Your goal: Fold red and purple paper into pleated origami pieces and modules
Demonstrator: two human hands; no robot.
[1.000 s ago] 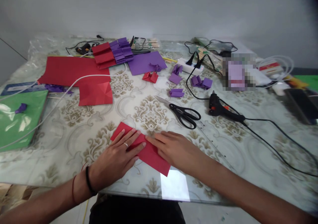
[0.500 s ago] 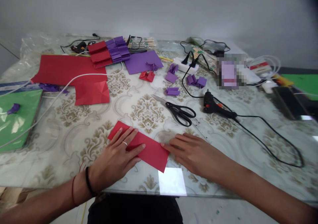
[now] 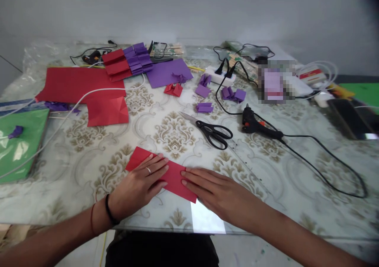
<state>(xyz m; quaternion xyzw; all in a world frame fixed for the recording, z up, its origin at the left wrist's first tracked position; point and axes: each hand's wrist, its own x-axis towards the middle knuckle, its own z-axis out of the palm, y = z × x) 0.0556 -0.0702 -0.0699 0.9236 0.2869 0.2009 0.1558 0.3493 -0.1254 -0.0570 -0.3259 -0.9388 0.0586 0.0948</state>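
A folded strip of red paper (image 3: 173, 176) lies near the front edge of the patterned table (image 3: 97, 168). My left hand (image 3: 139, 188) rests flat on its left half, fingers stretched out, a ring on one finger. My right hand (image 3: 214, 192) lies flat over its right end, fingertips pressing on the red paper. Both hands are open and pressing down, gripping nothing.
Black scissors (image 3: 211, 132) and a black glue gun (image 3: 256, 126) with its cord lie behind my hands. Red sheets (image 3: 77, 85), purple sheets (image 3: 167, 71), small folded purple pieces (image 3: 204, 108) and a power strip (image 3: 220, 76) crowd the back. Green paper (image 3: 17, 144) sits at the left.
My right hand slid right off the paper's end, then came back left onto it. The left hand has stayed on the paper. The view shifted slightly.
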